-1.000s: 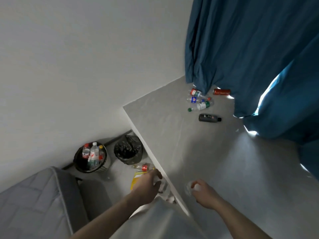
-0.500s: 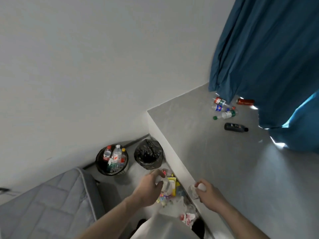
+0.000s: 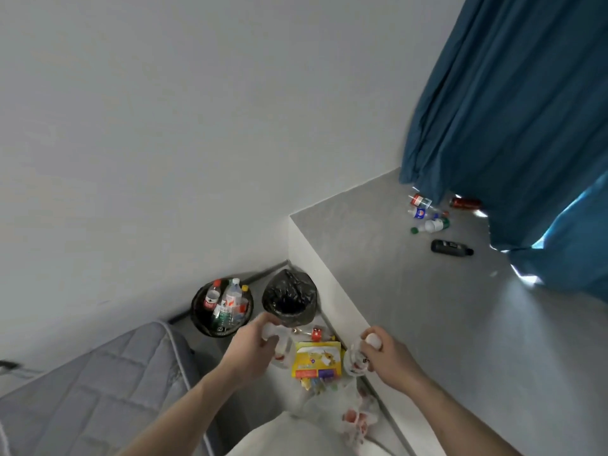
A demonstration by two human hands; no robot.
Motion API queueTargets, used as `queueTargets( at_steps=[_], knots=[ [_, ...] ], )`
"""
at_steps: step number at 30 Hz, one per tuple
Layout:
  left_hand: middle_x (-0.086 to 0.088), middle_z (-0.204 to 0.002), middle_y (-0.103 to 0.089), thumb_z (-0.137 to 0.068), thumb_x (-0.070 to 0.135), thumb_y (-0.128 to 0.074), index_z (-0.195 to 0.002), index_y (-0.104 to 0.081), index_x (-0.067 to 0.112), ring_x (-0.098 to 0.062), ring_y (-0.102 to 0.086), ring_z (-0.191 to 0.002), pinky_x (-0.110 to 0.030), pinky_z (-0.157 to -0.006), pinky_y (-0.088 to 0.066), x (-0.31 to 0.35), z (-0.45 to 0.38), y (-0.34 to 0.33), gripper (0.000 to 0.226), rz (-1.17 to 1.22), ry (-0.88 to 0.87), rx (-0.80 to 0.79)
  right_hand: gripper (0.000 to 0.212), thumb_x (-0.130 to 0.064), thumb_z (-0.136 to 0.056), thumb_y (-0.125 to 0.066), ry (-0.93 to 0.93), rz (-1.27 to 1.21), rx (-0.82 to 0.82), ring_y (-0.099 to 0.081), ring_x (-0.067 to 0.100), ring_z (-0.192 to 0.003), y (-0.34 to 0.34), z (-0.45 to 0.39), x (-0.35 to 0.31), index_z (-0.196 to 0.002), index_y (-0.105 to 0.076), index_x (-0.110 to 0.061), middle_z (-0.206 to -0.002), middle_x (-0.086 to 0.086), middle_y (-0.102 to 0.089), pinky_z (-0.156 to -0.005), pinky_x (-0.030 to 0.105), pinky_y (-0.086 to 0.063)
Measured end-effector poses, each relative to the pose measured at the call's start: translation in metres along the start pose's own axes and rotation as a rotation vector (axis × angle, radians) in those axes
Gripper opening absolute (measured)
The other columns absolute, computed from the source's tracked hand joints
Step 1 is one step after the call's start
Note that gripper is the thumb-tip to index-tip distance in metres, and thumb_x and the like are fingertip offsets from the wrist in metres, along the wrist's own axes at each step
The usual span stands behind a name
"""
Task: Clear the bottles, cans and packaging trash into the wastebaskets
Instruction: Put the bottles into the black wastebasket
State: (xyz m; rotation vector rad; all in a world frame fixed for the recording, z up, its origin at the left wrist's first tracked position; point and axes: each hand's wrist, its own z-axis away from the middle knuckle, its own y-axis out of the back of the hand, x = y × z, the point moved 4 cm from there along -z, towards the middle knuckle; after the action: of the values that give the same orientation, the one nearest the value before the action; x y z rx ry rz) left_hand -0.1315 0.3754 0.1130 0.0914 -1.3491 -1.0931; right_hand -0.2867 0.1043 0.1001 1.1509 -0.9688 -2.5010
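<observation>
Both hands apart, left hand gripping a clear bottle, right hand gripping another bottle, near the wastebaskets. Probably light, thin, easily crushed; best held around the middle.

A bedroom in a home. A grey quilted mattress lies near a raised grey window ledge under dark blue curtains, with two wastebaskets against the plain white wall.

glossy black plastic liner (crinkled), matt grey platform, quilted mattress
</observation>
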Motion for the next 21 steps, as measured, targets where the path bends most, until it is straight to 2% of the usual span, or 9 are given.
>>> queueTargets(
  at_steps=[5,9,12,17,21],
  knots=[
    [0.006,-0.085,-0.073,-0.092,0.029,-0.066,-0.110,-0.059,0.034,-0.008,-0.068,-0.072,-0.036,-0.073,-0.057,-0.017,0.019,0.027,0.020,0.019,0.044,0.093,0.005,-0.046,-0.088,-0.060,0.048,0.029,0.000,-0.069,0.017,-0.076,0.000,-0.002,-0.012,-0.090,-0.056,-0.044,-0.084,-0.008,-0.070,-0.073,0.039,-0.059],
    [0.010,-0.087,-0.071,-0.090,0.030,-0.070,-0.103,-0.062,0.034,-0.003,-0.065,-0.077,-0.026,-0.069,-0.051,-0.036,0.031,0.054,0.016,0.000,0.106,0.193,0.007,-0.042,-0.091,-0.061,0.071,0.066,-0.033,-0.069,0.019,-0.076,-0.010,-0.011,-0.025,-0.087,-0.056,-0.040,-0.085,-0.006,-0.070,-0.073,0.034,-0.056],
    [0.012,-0.085,-0.068,-0.087,0.028,-0.073,-0.100,-0.063,0.030,-0.010,-0.065,-0.079,-0.031,-0.071,-0.051,-0.059,0.039,0.073,0.016,-0.017,0.156,0.288,0.010,-0.044,-0.091,-0.060,0.080,0.098,-0.087,-0.069,0.018,-0.075,-0.025,-0.016,-0.043,-0.093,-0.058,-0.035,-0.084,-0.006,-0.071,-0.072,0.033,-0.056],
    [0.006,-0.087,-0.068,-0.086,0.021,-0.074,-0.099,-0.062,0.032,-0.021,-0.066,-0.081,-0.031,-0.073,-0.048,-0.097,0.024,0.102,0.022,0.004,0.267,0.338,0.014,-0.050,-0.088,-0.061,0.132,0.087,-0.189,-0.070,0.013,-0.077,-0.044,-0.048,-0.086,-0.096,-0.059,-0.038,-0.088,-0.010,-0.071,-0.074,0.033,-0.057],
    [0.005,-0.089,-0.068,-0.085,0.018,-0.073,-0.096,-0.064,0.031,-0.019,-0.066,-0.081,-0.029,-0.073,-0.046,-0.131,-0.012,0.125,0.020,0.015,0.319,0.337,0.009,-0.036,-0.092,-0.064,0.158,0.059,-0.253,-0.069,0.007,-0.076,-0.065,-0.073,-0.132,-0.100,-0.061,-0.034,-0.090,-0.009,-0.072,-0.066,0.026,-0.054]
  ],
)
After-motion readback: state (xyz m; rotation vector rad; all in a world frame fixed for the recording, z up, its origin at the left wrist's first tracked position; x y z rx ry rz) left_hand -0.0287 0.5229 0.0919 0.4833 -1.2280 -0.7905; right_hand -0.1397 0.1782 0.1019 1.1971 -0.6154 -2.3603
